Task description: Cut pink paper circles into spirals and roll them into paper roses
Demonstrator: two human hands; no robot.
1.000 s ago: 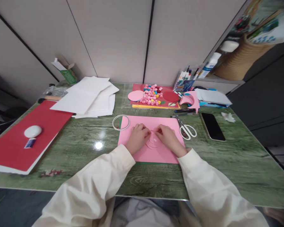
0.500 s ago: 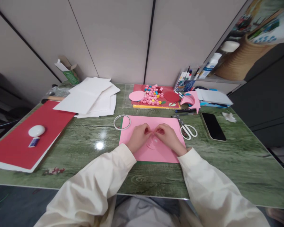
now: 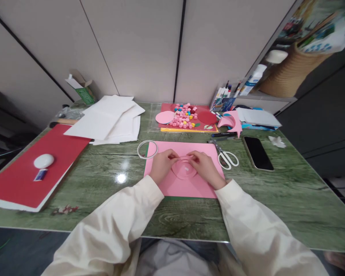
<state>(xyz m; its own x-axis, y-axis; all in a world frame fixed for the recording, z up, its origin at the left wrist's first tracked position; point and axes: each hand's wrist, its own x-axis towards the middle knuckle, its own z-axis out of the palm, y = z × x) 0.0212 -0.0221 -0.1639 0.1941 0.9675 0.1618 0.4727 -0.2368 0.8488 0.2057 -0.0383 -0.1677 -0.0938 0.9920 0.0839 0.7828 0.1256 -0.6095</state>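
Pink round piece (image 3: 184,175) sits over the middle of pink sheet (image 3: 187,189); left grip (image 3: 162,165) and right grip (image 3: 206,168) pinch its rim closed-fingered.

On the right part of the tabletop (image 3: 281,203), a phone (image 3: 258,153) with dark screen lies near a small white scrap (image 3: 276,142). A brown basket (image 3: 290,73) stands on the shelf (image 3: 278,99). At the far left, an opened green box (image 3: 85,94) is near the wall (image 3: 143,50).
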